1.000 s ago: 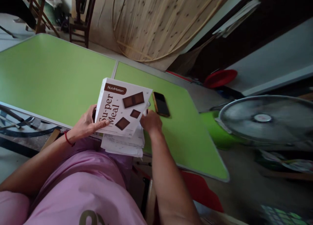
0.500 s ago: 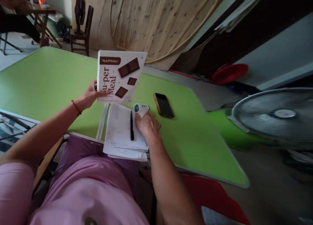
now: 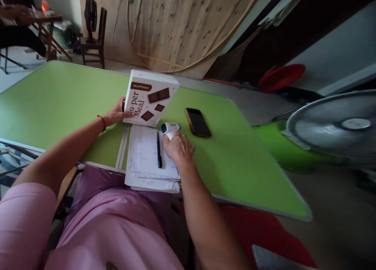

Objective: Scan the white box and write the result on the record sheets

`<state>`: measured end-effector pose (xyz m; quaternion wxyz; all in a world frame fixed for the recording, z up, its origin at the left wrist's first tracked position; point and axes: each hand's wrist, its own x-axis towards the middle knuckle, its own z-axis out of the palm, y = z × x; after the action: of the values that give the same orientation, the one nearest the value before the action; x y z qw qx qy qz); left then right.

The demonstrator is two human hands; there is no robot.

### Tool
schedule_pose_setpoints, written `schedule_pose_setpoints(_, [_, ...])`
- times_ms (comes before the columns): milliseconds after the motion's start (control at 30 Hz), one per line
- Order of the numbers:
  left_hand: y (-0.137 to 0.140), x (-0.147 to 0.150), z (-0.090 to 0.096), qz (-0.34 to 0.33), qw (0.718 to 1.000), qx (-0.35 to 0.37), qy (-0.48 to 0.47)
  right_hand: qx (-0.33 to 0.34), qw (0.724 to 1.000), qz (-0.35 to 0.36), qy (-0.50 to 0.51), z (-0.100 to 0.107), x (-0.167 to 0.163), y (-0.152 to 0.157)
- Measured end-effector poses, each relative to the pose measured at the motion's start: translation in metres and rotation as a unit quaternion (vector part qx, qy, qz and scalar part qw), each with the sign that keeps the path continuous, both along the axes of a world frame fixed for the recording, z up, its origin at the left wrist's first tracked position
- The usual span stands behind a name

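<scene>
My left hand [image 3: 119, 111] grips the lower left edge of a white box [image 3: 152, 99] printed with brown bars and "NutriMotion". The box tilts over the green table, just beyond the papers. Wrapped round the handle of a white and blue infrared thermometer [image 3: 170, 129], my right hand [image 3: 179, 148] rests at the papers' right side. The thermometer's head points up and to the left, close to the box's lower right corner. A black pen [image 3: 159, 149] lies on the stack of written papers [image 3: 143, 154], which overhangs the near table edge.
A smartphone [image 3: 198, 122] lies on the green table [image 3: 235, 164], right of the thermometer. Beyond the table's right side stand a fan [image 3: 337, 125] and a red basin [image 3: 281, 78]. Another person's hand [image 3: 14, 13] shows at the far left, by a wooden table [image 3: 55, 18].
The box has moved down and slightly right in my left hand, and its top now leans away, showing more of its upper side. My right hand keeps hold of the thermometer almost in place.
</scene>
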<state>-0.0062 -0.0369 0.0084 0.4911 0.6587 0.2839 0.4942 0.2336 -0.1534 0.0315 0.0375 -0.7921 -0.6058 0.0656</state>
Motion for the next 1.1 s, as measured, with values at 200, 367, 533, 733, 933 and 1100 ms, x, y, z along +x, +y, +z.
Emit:
schedule_pose_setpoints(200, [0.0, -0.003, -0.004, 0.062, 0.988, 0.042, 0.132, 0.005, 1.0, 0.005, -0.002, -0.001, 0.0, 0.0])
schedule_pose_setpoints(367, [-0.021, -0.012, 0.009, 0.134, 0.952, 0.037, 0.272, 0.005, 1.0, 0.007, -0.002, -0.002, 0.001, 0.001])
schedule_pose_setpoints(533, [-0.118, -0.004, 0.026, 0.114, 0.907, 0.075, 0.399, -0.005, 1.0, 0.007, 0.005, 0.001, -0.001, 0.001])
schedule_pose_setpoints(733, [-0.204, 0.031, 0.02, 0.075, 0.835, 0.148, 0.525, -0.016, 1.0, 0.016, 0.008, 0.009, -0.002, 0.0])
schedule_pose_setpoints(933, [-0.205, 0.037, 0.012, 0.093, 0.814, 0.173, 0.546, 0.086, 0.995, 0.051, -0.025, 0.017, 0.004, -0.012])
schedule_pose_setpoints(1100, [-0.207, 0.039, 0.013, 0.111, 0.812, 0.158, 0.551, 0.06, 0.984, 0.163, -0.029, 0.015, -0.01, -0.022])
